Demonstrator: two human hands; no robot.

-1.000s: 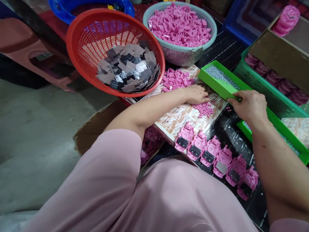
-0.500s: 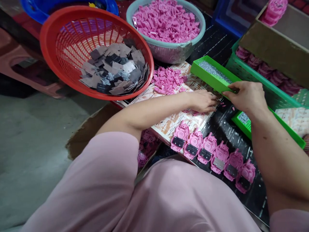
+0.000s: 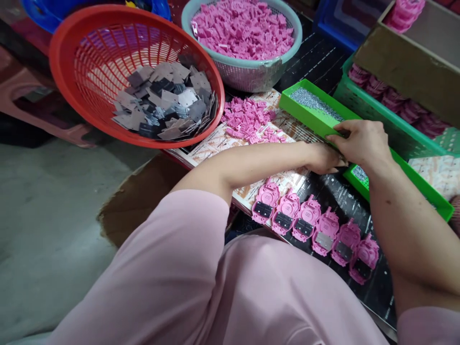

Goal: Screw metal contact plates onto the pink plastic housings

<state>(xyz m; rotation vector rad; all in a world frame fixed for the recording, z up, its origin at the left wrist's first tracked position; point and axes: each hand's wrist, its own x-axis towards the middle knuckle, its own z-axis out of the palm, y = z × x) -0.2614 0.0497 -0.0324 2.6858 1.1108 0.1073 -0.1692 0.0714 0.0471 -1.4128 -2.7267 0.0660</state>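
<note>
My right hand [image 3: 362,143] is closed on the near rim of a long green tray [image 3: 304,108], thumb and fingers pinching its wall. Small silvery pieces, too fine to make out singly, fill the tray. Just beneath the right hand, my left hand [image 3: 325,159] reaches across the black table top, fingers stretched towards the tray and partly covered. Further green tray wall [image 3: 436,203] shows past my right wrist; the hand hides whether it is the same tray. Nearer me lies a slanting row of several pink plastic casings [image 3: 304,218], each with a dark or grey metal plate.
A red basket [image 3: 140,141] of metal plates leans at left. Behind stands a pale blue basket [image 3: 251,72] of pink parts. A loose pink heap [image 3: 247,117] lies on patterned board. At right, a cardboard box [image 3: 406,72] sits over a green crate [image 3: 381,129] holding pink casings.
My left hand has slid right, from the patterned board to below my right hand, over the spot where tiny pink bits lay. The right hand keeps its hold on the tray.
</note>
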